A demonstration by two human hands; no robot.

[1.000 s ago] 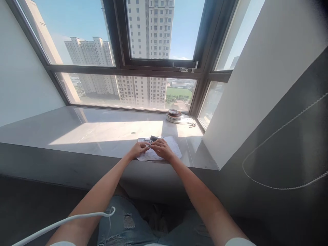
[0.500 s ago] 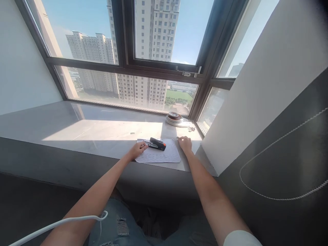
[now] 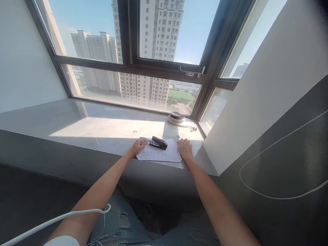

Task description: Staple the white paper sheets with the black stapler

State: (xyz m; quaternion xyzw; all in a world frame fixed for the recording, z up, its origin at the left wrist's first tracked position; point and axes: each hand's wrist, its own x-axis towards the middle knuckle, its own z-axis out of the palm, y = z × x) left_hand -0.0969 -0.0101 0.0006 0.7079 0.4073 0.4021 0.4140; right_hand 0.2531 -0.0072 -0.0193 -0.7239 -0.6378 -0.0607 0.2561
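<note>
A black stapler (image 3: 159,142) with a red-orange spot at its right end lies on white sheets of paper (image 3: 159,156) covered in rows of writing. My left hand (image 3: 138,147) is closed in a pinch at the stapler's silvery left end, over the paper's left edge. Beside the right edge of the paper my right hand (image 3: 185,149) rests on the sill, fingers bent down and slightly apart, holding nothing that I can see. Just beyond its fingertips lies a small dark strip (image 3: 178,136), like a row of staples.
Another small strip (image 3: 135,131) lies on the sunlit windowsill (image 3: 107,126). A stack of round objects (image 3: 177,118) stands by the window corner, with small dark items (image 3: 193,129) near it. A white cable (image 3: 64,216) crosses over my left arm; a beaded cord (image 3: 276,199) hangs at right.
My right hand has let go of the small strip and drawn back slightly towards me, beside the paper. My left hand stays at the stapler. The view has shifted a little.
</note>
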